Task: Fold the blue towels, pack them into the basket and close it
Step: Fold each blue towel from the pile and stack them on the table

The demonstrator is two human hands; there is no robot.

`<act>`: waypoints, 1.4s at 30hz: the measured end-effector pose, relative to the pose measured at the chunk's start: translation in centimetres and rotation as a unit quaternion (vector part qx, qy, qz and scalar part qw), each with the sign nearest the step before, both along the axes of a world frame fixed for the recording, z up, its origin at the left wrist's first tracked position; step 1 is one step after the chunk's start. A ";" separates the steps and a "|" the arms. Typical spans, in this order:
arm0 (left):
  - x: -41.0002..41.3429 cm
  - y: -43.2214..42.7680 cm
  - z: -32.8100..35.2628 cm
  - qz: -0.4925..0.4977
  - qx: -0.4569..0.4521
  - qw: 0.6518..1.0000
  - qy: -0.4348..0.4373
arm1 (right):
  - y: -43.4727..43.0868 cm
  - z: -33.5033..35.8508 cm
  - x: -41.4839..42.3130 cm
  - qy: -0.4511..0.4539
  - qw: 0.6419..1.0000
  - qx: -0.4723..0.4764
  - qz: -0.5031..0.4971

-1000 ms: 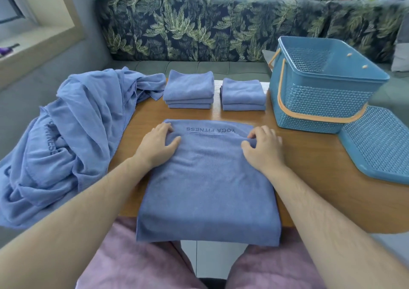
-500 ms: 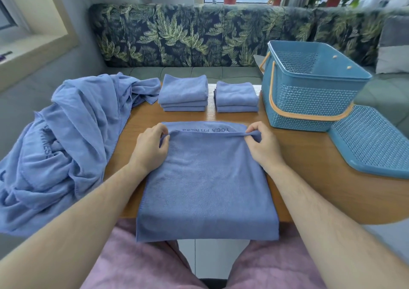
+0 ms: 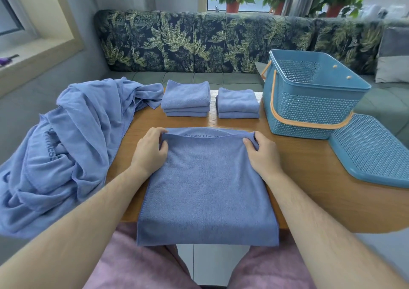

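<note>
Wooden desk (image 3: pixel 309 189) carries the blue microfibre towel (image 3: pixel 205 195), lengthwise away from the body. Left grip (image 3: pixel 152 153) and right grip (image 3: pixel 262 155) each pinch one far corner, likely to fold it nearward; blue plastic basket (image 3: pixel 309 111) waits far right.

Matt terry-cloth towel (image 3: pixel 205 189), perforated plastic basket (image 3: pixel 309 109), smooth wooden table (image 3: pixel 309 178)
</note>
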State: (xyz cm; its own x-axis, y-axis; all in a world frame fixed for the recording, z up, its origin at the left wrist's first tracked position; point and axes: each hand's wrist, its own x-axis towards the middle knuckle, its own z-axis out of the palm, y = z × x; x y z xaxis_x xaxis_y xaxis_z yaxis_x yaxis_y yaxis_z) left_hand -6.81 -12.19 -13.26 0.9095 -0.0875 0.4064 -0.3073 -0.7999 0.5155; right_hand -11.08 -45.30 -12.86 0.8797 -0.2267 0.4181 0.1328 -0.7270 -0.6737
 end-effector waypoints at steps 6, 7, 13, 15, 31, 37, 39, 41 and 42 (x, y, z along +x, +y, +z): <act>-0.1 -0.2 0.1 0.004 0.006 0.999 -0.032 | 0.2 0.1 -0.1 0.025 0.997 -0.050 -0.049; -0.1 -0.2 0.2 0.010 0.009 1.000 -0.027 | 0.3 0.0 0.0 0.032 0.996 -0.068 -0.057; 0.2 -0.2 0.0 0.053 0.044 0.998 0.000 | 0.3 -0.2 0.5 0.077 0.990 -0.100 -0.067; 0.3 -0.3 0.1 0.061 0.048 0.997 0.017 | 0.4 -0.2 0.6 0.092 0.986 -0.119 -0.069; -0.2 0.2 0.8 -0.024 -0.098 0.995 0.000 | -0.3 -0.7 1.0 -0.029 0.999 0.022 0.020; -0.1 0.6 0.9 0.002 -0.137 0.990 0.026 | -1.1 -0.6 1.2 0.009 0.992 0.123 -0.029; 0.0 0.7 0.9 0.014 -0.143 0.989 0.030 | -1.2 -0.6 1.1 0.004 0.988 0.153 -0.023; -0.1 0.7 0.9 0.022 -0.149 0.988 0.032 | -1.1 -0.5 1.1 0.004 0.984 0.176 -0.018; -0.1 0.7 0.9 0.027 -0.153 0.987 0.032 | -1.1 -0.5 1.0 0.009 0.983 0.183 -0.017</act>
